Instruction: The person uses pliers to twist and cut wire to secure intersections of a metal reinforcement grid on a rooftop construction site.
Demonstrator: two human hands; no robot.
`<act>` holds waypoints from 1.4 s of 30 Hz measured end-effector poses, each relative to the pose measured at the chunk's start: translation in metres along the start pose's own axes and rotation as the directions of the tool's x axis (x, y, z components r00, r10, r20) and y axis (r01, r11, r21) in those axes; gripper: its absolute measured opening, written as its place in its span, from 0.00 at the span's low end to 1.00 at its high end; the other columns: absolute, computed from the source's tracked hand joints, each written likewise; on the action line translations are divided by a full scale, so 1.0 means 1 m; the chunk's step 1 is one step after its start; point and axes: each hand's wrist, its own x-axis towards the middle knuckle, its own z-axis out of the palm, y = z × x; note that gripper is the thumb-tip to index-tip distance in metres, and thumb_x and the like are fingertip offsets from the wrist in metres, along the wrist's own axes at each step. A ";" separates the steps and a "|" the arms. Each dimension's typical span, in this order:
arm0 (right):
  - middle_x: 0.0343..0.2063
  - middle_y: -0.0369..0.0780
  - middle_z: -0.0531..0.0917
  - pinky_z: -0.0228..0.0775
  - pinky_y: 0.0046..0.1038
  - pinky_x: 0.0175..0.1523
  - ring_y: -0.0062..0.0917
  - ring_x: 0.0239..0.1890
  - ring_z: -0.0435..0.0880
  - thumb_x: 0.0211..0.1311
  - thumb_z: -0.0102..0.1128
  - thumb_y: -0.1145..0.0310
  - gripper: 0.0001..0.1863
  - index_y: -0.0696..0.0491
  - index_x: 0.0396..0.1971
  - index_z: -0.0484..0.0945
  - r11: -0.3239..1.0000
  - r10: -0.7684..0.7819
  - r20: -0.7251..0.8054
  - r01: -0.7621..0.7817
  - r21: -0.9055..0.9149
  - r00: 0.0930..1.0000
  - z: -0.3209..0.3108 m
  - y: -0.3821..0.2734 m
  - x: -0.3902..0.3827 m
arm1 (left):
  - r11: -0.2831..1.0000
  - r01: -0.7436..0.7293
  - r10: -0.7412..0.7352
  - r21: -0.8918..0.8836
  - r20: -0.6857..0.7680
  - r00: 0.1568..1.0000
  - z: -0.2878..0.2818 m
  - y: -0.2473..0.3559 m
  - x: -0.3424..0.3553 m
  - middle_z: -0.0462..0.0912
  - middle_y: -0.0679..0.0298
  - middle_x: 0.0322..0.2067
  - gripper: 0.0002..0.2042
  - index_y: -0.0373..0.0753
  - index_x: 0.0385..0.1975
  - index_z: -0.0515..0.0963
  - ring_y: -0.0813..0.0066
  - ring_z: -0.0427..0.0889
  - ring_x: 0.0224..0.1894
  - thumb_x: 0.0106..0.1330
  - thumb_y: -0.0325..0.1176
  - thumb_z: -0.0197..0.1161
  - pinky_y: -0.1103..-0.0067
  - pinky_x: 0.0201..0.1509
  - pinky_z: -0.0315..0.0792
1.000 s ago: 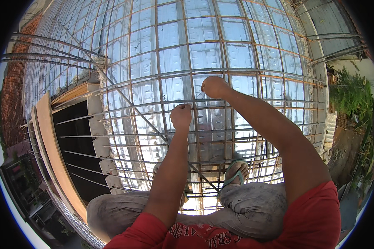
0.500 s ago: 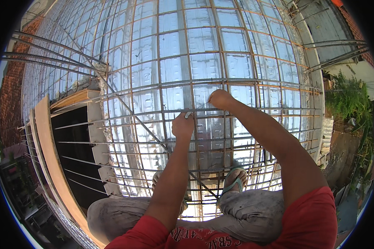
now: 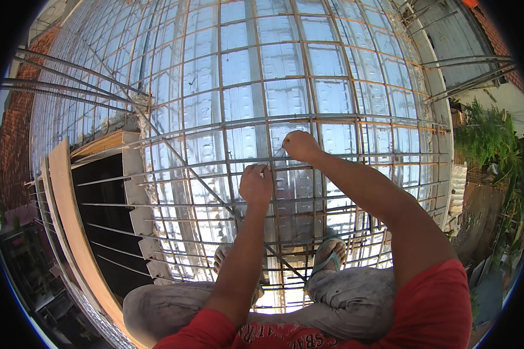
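Observation:
My right hand is closed in a pinch on a thin tie wire, just beyond a crossing in the rebar mesh. The wire is faint and runs down toward the crosswise rebar. On the near side of that bar, left of the other hand, my left hand has its thumb and fingers drawn together beside the crossing. Whatever lies between those fingertips is too small to make out. Under the mesh lies shiny ribbed metal decking.
My sandalled feet rest on the mesh below my bent knees. To the left a dark opening is crossed by bars and edged by a wooden board. A diagonal bar crosses the mesh. Bars project at far left; plants stand right.
My right hand has come slightly left and nearer, closer to the crossing. The left hand has dropped a little toward me, and the grey glint at its fingertips is less visible.

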 end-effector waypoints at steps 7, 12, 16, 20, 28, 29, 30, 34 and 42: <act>0.33 0.52 0.85 0.76 0.45 0.47 0.49 0.39 0.84 0.68 0.50 0.59 0.17 0.55 0.42 0.83 0.942 -0.151 -0.149 0.188 0.278 0.977 0.010 -0.047 -0.082 | 0.995 -0.084 0.086 -0.055 0.029 0.996 -0.008 0.013 0.003 0.85 0.56 0.35 0.10 0.38 0.33 0.83 0.54 0.85 0.34 0.67 0.37 0.59 0.63 0.38 0.78; 0.29 0.51 0.84 0.76 0.47 0.42 0.47 0.35 0.84 0.70 0.49 0.64 0.24 0.51 0.64 0.71 0.943 -0.222 -0.169 0.255 0.214 0.960 0.025 -0.033 -0.104 | 0.978 -0.153 0.153 -0.145 -0.010 0.988 -0.008 0.004 0.008 0.84 0.57 0.29 0.11 0.38 0.32 0.83 0.55 0.84 0.32 0.68 0.39 0.61 0.64 0.37 0.77; 0.36 0.49 0.85 0.78 0.42 0.35 0.42 0.35 0.86 0.65 0.50 0.70 0.41 0.56 0.75 0.44 0.922 -0.291 0.219 0.334 -0.195 0.931 0.007 -0.037 -0.123 | 0.967 -0.244 0.246 -0.071 0.022 0.969 -0.019 0.003 0.022 0.84 0.56 0.30 0.13 0.37 0.28 0.83 0.54 0.83 0.31 0.67 0.40 0.63 0.63 0.36 0.76; 0.40 0.53 0.84 0.78 0.45 0.37 0.44 0.36 0.86 0.63 0.50 0.72 0.36 0.65 0.70 0.52 0.950 -0.204 0.316 0.265 -0.165 0.927 0.017 -0.059 -0.120 | 0.928 -0.368 0.364 0.064 0.066 0.929 -0.018 0.018 0.034 0.80 0.57 0.27 0.13 0.36 0.22 0.79 0.54 0.82 0.30 0.64 0.39 0.64 0.63 0.34 0.76; 0.40 0.56 0.82 0.74 0.49 0.50 0.52 0.43 0.82 0.65 0.49 0.73 0.20 0.63 0.55 0.70 0.891 -0.153 -0.092 0.178 0.417 0.984 0.036 -0.048 -0.130 | 0.875 0.254 -0.142 -0.413 0.282 0.949 -0.013 0.019 0.021 0.87 0.60 0.40 0.08 0.36 0.38 0.86 0.73 0.84 0.37 0.63 0.32 0.68 0.76 0.41 0.76; 0.40 0.55 0.81 0.73 0.49 0.51 0.52 0.44 0.81 0.65 0.48 0.72 0.19 0.62 0.55 0.71 0.883 -0.183 -0.113 0.214 0.418 0.977 0.035 -0.046 -0.131 | 0.845 0.153 -0.046 -0.512 0.215 0.975 -0.010 0.012 0.015 0.86 0.59 0.41 0.08 0.35 0.39 0.86 0.72 0.84 0.38 0.64 0.29 0.66 0.76 0.43 0.76; 0.41 0.55 0.80 0.72 0.49 0.52 0.53 0.45 0.80 0.66 0.48 0.72 0.18 0.61 0.54 0.72 0.874 -0.213 -0.134 0.250 0.417 0.968 0.033 -0.045 -0.131 | 0.799 0.049 0.043 -0.600 0.138 0.990 -0.005 0.004 0.010 0.86 0.58 0.41 0.07 0.35 0.40 0.86 0.72 0.84 0.39 0.64 0.26 0.65 0.77 0.45 0.76; 0.41 0.51 0.79 0.73 0.44 0.52 0.46 0.44 0.79 0.66 0.49 0.71 0.17 0.58 0.52 0.77 0.839 -0.302 -0.226 0.371 0.398 0.926 0.038 -0.044 -0.129 | 0.714 -0.246 0.282 -0.655 -0.052 0.958 0.003 0.000 0.000 0.83 0.58 0.41 0.10 0.34 0.44 0.82 0.70 0.83 0.42 0.65 0.18 0.59 0.77 0.49 0.76; 0.44 0.40 0.82 0.76 0.40 0.51 0.36 0.49 0.82 0.62 0.60 0.63 0.10 0.48 0.41 0.83 0.886 -0.461 -0.148 0.443 -0.135 0.875 -0.010 -0.028 -0.060 | 0.845 -0.269 0.250 -0.462 -0.104 0.963 0.006 0.005 0.004 0.82 0.58 0.36 0.05 0.34 0.38 0.81 0.70 0.81 0.36 0.67 0.20 0.60 0.74 0.45 0.76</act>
